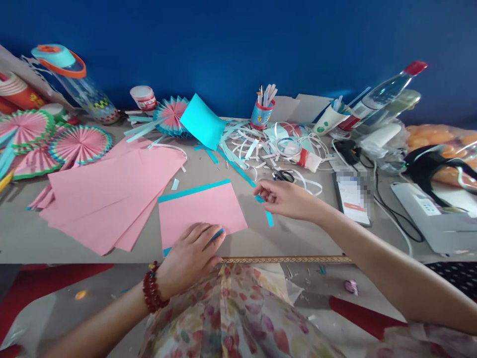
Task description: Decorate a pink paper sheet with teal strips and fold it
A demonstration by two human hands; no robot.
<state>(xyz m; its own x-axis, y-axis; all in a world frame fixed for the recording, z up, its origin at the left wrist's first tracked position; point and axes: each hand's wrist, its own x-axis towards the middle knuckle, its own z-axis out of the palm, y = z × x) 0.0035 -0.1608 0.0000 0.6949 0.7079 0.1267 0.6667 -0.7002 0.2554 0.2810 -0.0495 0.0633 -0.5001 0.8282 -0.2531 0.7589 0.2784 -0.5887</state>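
A small pink paper sheet point(201, 209) with a teal strip along its top edge lies on the table in front of me. My left hand point(192, 256) rests flat on its near edge, fingers stretched over a teal strip there. My right hand point(285, 199) hovers just right of the sheet, fingers curled in a pinch at a thin teal paper strip point(269, 218) lying on the table. Whether it grips the strip I cannot tell.
Larger pink sheets point(108, 199) lie left. Folded paper fans point(80, 144) sit far left. A teal sheet point(203, 122), white paper scraps point(257, 144), scissors point(282, 175), a pen cup point(262, 112), a phone point(353, 196), bottles point(383, 94) and cables crowd the back and right. A ruler point(286, 259) lines the table's front edge.
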